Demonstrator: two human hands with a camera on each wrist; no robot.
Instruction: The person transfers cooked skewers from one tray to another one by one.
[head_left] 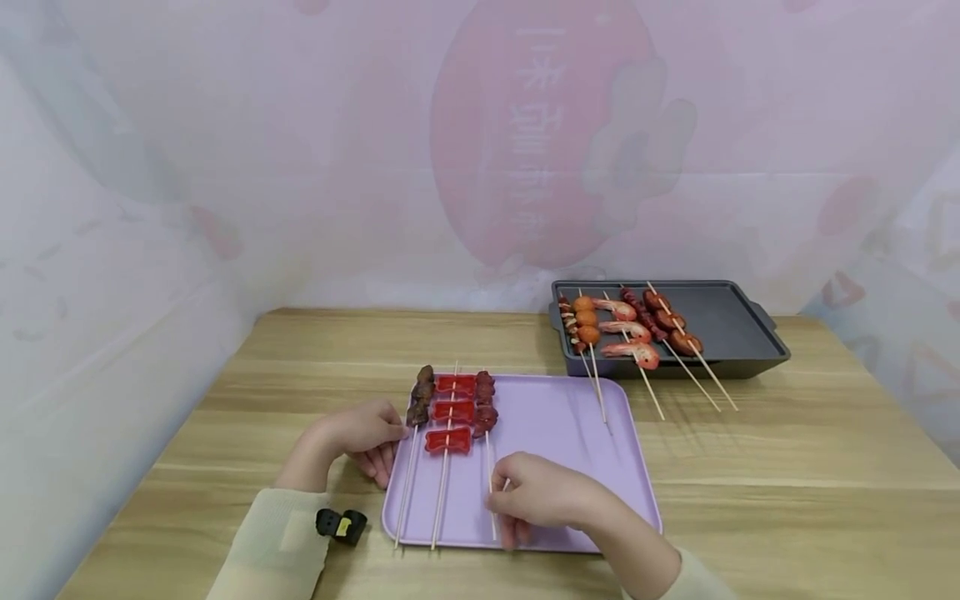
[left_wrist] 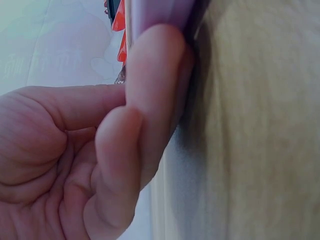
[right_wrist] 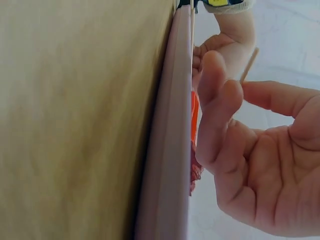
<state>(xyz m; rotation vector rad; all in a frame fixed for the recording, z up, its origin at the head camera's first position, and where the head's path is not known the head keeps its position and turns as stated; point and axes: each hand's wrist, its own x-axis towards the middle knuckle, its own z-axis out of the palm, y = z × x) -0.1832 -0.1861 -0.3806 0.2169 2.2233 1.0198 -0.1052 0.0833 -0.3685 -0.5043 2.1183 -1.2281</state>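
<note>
Pinching right hand (head_left: 536,493): fingers held a dark-red, lumpy skewer (head_left: 486,417).
Left hand (head_left: 365,435): fingers gripped the lilac tray (head_left: 573,467).
Backdrop characters (head_left: 536,121): looked too faint to read.

8 skewers (head_left: 453,412) tot., 1 purp. tray (head_left: 566,458), 1 dk pan (head_left: 727,321), 2 hands (head_left: 543,493)

We face a pale pink wall covering (head_left: 337,167) bearing a large reddish disc (head_left: 480,150), with whitish patterned side coverings (head_left: 112,275) flanking a wood-grain table (head_left: 780,492) in soft light.
</note>
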